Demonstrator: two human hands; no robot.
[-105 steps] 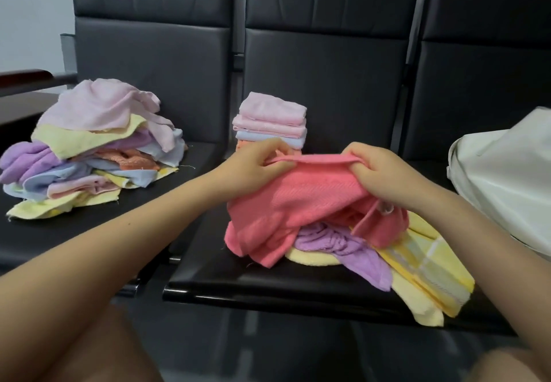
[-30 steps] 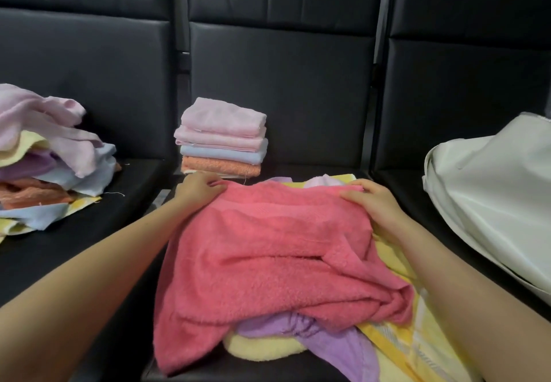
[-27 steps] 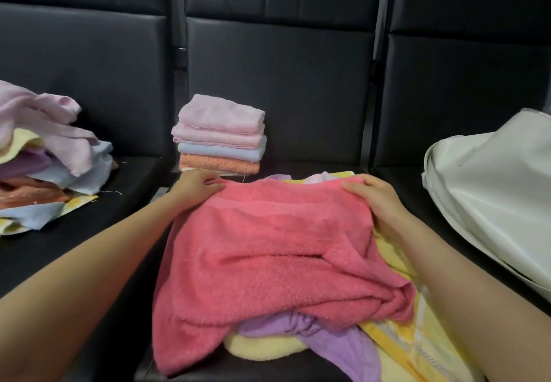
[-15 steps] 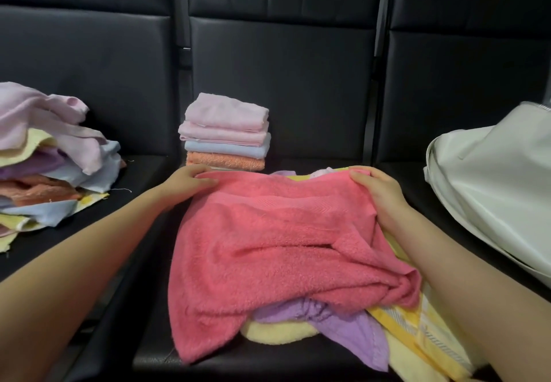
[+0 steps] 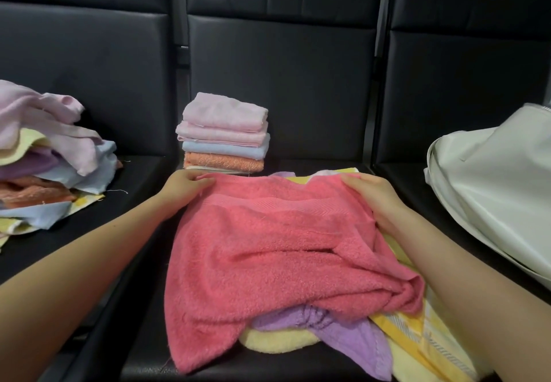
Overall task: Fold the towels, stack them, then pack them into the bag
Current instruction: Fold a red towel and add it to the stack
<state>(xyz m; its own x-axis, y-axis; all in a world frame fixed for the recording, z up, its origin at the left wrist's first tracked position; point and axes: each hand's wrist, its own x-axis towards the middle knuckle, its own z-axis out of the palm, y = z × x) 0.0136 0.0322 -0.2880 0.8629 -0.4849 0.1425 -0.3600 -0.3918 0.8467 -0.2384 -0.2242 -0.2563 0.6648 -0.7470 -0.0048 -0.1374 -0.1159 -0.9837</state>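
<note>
Towel (image 5: 268, 250) edges are sitting under both your hands: your left hand (image 5: 182, 186) is pinching the pink towel's far left corner, and your right hand (image 5: 372, 193) is gripping the far right corner with curled fingers. It is lying spread on the middle seat (image 5: 143, 337), hiding most of the purple towel (image 5: 351, 343) and yellow towels (image 5: 423, 349) beneath. Just behind it the folded stack (image 5: 223, 137) is standing, its lowest layer barely showing. The loose pile (image 5: 44, 155) and white bag (image 5: 501, 190) are running off the frame's edges.
</note>
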